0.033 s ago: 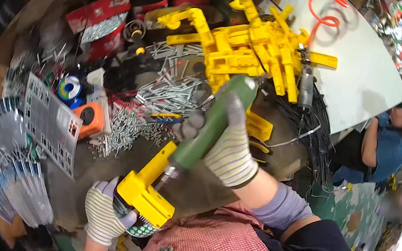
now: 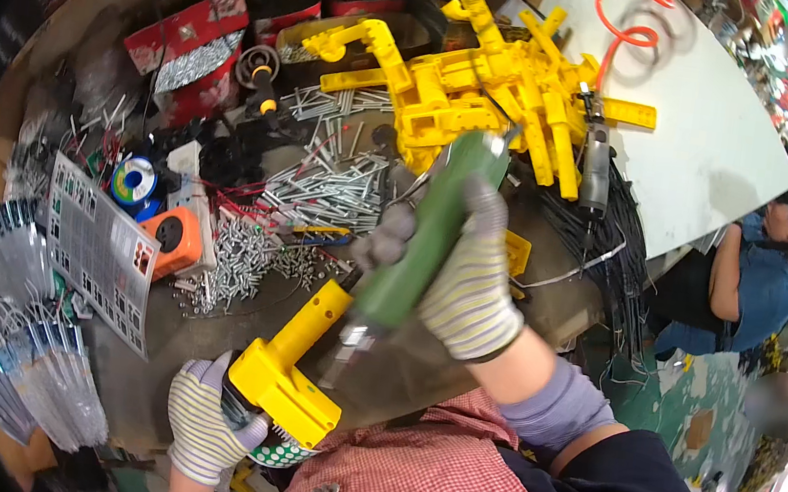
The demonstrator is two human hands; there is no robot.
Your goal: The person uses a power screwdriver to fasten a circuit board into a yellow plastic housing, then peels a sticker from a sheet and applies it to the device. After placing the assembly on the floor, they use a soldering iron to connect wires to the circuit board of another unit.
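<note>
Hands: both wear striped knit gloves and both are closed on something.
Right hand [image 2: 470,285]: fingers wrapped tight round the green driver [image 2: 423,235], a long tool body held slanted, its tip down and to the left, over the bench.
Left hand [image 2: 208,417]: curled under the square end of the yellow part [image 2: 290,371], holding it close to the chest, just above the red checked shirt [image 2: 404,488].
Contact: the driver's metal tip [image 2: 354,335] meets the yellow part where its round neck joins the block.
Yellow part: moulded plastic, probably light and stiff; smooth faces may slip in a glove, so the squared block looks the safest hold, as the left hand has it. The thin neck seems the weaker spot.
Driver: likely heavier than the part, rigid, best held mid-body as now.
Bench [image 2: 457,372]: dark and crowded.
Screws [image 2: 322,188]: loose silver heaps spread beyond the hands.
Yellow pile [image 2: 492,91]: many like parts stacked at the far edge.
Orange box [image 2: 171,236]: left of the screws, beside a printed sheet [image 2: 98,249].
White table [image 2: 713,128]: far right, with an orange coiled hose [image 2: 627,34].
Other person [image 2: 755,271]: in blue, seated at the right, well apart.
</note>
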